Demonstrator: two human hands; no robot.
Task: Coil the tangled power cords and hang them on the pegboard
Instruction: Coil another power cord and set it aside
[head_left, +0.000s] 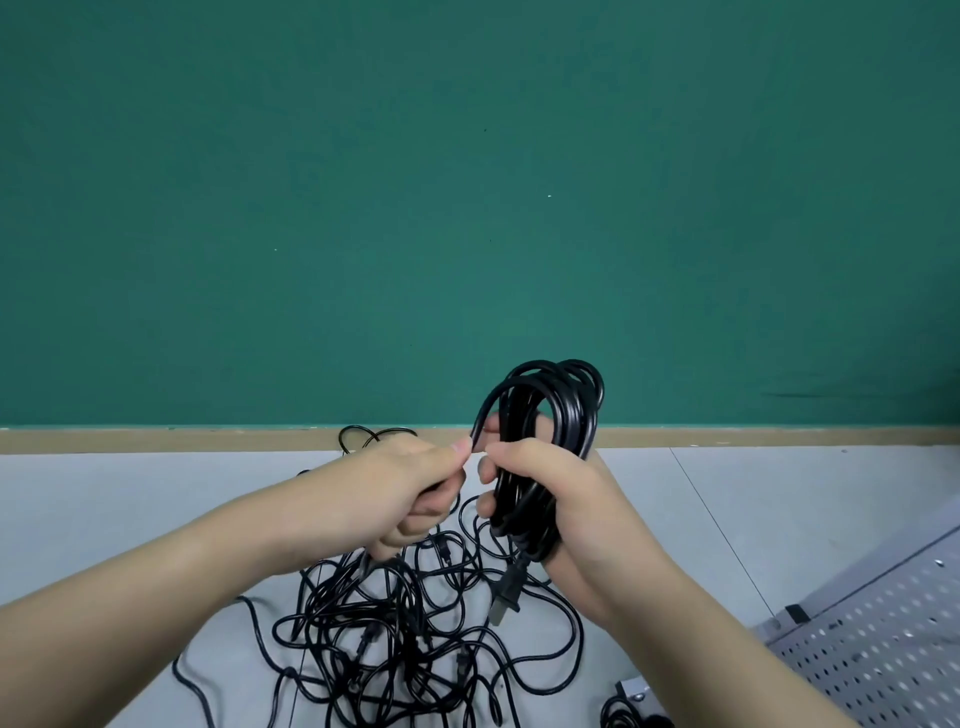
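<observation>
Grey floor; right hand (550, 499) grips glossy coiled cord (540, 415), left hand (415, 483) pinches its strand.

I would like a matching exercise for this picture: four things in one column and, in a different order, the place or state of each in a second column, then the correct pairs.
Things:
1. coiled black power cord
2. tangled pile of black power cords
3. grey perforated metal pegboard
4. black plug

Places or states:
A. lying at the lower right
B. hanging below the right hand
C. spread loose on the grey floor
D. gripped in loops by the right hand, one strand pinched by the left hand

Pairs: 1-D, 2-C, 3-A, 4-B
</observation>
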